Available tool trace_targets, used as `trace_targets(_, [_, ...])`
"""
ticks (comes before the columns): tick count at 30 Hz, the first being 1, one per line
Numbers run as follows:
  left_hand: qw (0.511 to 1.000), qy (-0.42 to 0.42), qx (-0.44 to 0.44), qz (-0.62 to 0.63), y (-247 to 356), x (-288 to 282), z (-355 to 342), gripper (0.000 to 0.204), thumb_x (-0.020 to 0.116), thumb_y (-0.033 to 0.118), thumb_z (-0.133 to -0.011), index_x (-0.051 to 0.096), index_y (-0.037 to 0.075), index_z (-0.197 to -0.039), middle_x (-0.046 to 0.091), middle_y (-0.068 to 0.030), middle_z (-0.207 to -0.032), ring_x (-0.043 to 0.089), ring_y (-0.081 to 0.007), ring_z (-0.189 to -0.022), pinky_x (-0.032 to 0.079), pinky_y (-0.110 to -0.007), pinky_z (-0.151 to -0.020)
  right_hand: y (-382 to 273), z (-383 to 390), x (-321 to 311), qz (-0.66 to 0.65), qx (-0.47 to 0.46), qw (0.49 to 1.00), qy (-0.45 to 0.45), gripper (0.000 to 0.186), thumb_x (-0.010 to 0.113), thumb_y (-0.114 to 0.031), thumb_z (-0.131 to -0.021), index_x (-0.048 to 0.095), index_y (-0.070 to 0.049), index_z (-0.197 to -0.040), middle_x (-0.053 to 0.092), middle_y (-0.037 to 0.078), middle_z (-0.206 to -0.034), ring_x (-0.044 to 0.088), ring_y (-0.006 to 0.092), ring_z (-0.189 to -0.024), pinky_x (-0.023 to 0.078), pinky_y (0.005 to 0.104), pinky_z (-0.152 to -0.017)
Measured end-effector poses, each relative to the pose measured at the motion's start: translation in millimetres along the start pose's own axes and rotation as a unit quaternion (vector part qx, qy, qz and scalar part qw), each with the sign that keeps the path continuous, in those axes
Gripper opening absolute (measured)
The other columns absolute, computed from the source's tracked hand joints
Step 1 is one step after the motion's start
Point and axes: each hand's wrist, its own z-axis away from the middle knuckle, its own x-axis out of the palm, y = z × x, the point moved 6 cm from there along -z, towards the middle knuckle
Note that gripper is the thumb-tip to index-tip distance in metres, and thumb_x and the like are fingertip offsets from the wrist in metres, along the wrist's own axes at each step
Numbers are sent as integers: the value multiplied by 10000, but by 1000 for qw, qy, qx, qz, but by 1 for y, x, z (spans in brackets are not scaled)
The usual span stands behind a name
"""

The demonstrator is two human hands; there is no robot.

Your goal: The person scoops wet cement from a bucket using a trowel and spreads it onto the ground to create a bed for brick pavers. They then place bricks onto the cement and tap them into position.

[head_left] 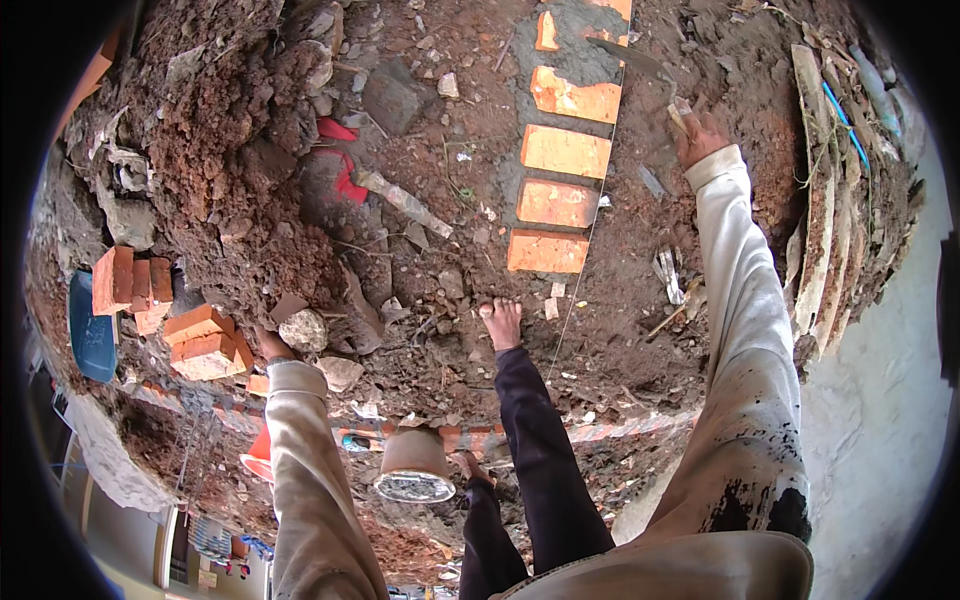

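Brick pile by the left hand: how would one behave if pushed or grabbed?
Bricks in the pile look like solid blocks, so probably stiff and fairly heavy. Their flat faces suggest sliding rather than rolling. Stacked askew, the upper ones may shift if one is pulled.

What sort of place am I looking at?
Probably a building site: a row of orange rectangular clay bricks, wet-looking grey mortar spread at its far end, and a flat-bladed metal trowel in the right hand.
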Motion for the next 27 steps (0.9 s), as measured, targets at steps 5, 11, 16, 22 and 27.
trace_targets(5, [1000,3,0,-1,9,7,8,656,342,556,-875,397,66,-1306,500,-107,-1233,506,-284,-1096,436,-397,-909,-7,12,-17,13,-37,999,2,511,531,-200,-824,406,-286,-1313,540,174,-1002,580,366,-908,494,459,-754])
trace_targets(11, [1000,5,-3,-4,8,12,10,661,343,559,-873,393,65,-1309,497,-107,-1237,502,-285,-1101,433,-398,-911,-29,4,-10,154,-58,985,-44,542,530,-170,-815,391,-323,-1316,522,177,-1066,563,384,-923,490,449,-763])
trace_targets(16, [1000,10,-7,-8,6,11,11,666,343,562,-872,389,64,-1311,493,-108,-1241,499,-285,-1104,431,-399,-912,-35,10,-33,13,4,999,-33,566,558,-169,-791,398,-305,-1316,517,177,-1039,550,364,-975,486,431,-804])
trace_targets(22, [1000,13,-7,-9,7,12,12,671,343,565,-871,385,63,-1314,489,-108,-1246,495,-286,-1109,429,-401,-914,-48,-8,-23,63,-21,996,-51,522,519,-175,-823,399,-302,-1314,513,178,-1085,550,359,-987,474,470,-807])
trace_targets(27, [1000,16,-11,-7,6,16,17,675,344,568,-870,382,63,-1317,486,-109,-1250,492,-287,-1112,427,-402,-915,-32,0,-16,125,-22,991,-42,560,532,-156,-818,374,-342,-1322,502,152,-1085,550,352,-964,484,460,-775])
